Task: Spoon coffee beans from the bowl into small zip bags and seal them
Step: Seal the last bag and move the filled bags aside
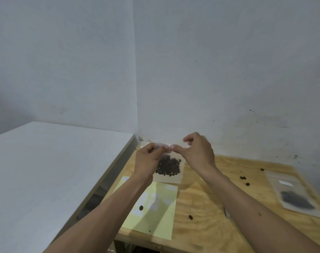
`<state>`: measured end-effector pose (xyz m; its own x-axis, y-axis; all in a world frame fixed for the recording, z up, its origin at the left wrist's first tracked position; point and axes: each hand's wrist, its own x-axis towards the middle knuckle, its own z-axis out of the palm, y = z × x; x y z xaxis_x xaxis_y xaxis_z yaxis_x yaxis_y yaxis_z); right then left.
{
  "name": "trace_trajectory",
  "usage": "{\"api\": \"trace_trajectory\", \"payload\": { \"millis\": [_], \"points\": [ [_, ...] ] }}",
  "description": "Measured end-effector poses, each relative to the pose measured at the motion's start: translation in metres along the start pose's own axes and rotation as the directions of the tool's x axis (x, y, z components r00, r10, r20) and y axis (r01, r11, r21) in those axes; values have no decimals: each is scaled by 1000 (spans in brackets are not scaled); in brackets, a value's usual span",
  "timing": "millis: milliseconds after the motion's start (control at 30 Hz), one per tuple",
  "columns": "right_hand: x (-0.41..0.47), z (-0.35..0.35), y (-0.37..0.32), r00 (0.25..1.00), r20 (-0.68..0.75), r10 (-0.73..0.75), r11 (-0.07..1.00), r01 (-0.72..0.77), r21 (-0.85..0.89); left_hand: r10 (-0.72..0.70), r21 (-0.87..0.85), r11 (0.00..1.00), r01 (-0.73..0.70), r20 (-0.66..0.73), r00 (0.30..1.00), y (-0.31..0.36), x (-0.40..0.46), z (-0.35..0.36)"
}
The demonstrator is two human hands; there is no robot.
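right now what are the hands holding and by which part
Both the left hand and the right hand pinch the top edge of a small zip bag of coffee beans, held up above the table.

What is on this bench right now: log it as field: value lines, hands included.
held bag: small zip bag with coffee beans, held up above the wooden table
left hand: pinches the bag's top edge
right hand: pinches the top edge beside the left
second bag: lies flat at right, dark contents
yellow sheet: flat, one bean on it
loose beans: scattered on the wood
bowl, spoon: not in view
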<state>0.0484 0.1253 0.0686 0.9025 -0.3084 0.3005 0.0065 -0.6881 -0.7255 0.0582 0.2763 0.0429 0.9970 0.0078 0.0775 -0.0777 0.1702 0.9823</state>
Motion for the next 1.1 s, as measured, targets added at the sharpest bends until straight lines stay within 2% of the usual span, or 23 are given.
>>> {"api": "trace_trajectory", "payload": {
  "millis": [67, 133, 200, 267, 367, 467, 600, 733, 833, 933, 1000, 1100],
  "points": [
    [3, -3, 4, 993, 51, 108, 984, -114, 137, 3, -8, 1000, -3, 7, 1000, 1, 0, -1],
    [6, -6, 8, 960, 205, 192, 903, -255, 347, 7, -20, 1000, -7, 24, 1000, 2, 1, -1],
    [9, -8, 13, 928, 339, 151, 806, -314, 501, 6, -29, 1000, -5, 45, 999, 3, 2, -1],
    [8, -7, 16, 941, 324, 97, 786, -272, 555, 6, -12, 1000, -5, 74, 997, 4, 2, 2],
    [8, -3, 18, 959, 271, 83, 769, -235, 595, 2, 7, 1000, -3, 91, 996, 4, 2, 6],
    [10, -4, 22, 951, 293, 99, 756, -264, 600, -38, -25, 999, 39, 48, 998, 3, 3, 9],
    [13, -4, 32, 949, 293, 116, 797, -265, 543, -93, -48, 994, 93, 17, 996, 3, 5, 12],
    [14, -2, 39, 954, 280, 110, 842, -239, 484, -92, -58, 994, 94, 34, 995, 2, 8, 17],
    [12, -7, 40, 956, 282, 85, 820, -228, 524, -92, -48, 994, 95, 67, 993, 0, 10, 20],
    [13, -7, 47, 977, 200, 70, 808, -173, 564, -91, -39, 995, 94, 77, 993, -3, 10, 26],
    [15, -8, 53, 979, 181, 97, 813, -183, 553, -106, -74, 991, 112, 75, 992, -6, 10, 31],
    [12, -12, 61, 967, 227, 119, 812, -226, 539, -119, -107, 986, 128, 81, 990, -9, 11, 38]
  ]
}}
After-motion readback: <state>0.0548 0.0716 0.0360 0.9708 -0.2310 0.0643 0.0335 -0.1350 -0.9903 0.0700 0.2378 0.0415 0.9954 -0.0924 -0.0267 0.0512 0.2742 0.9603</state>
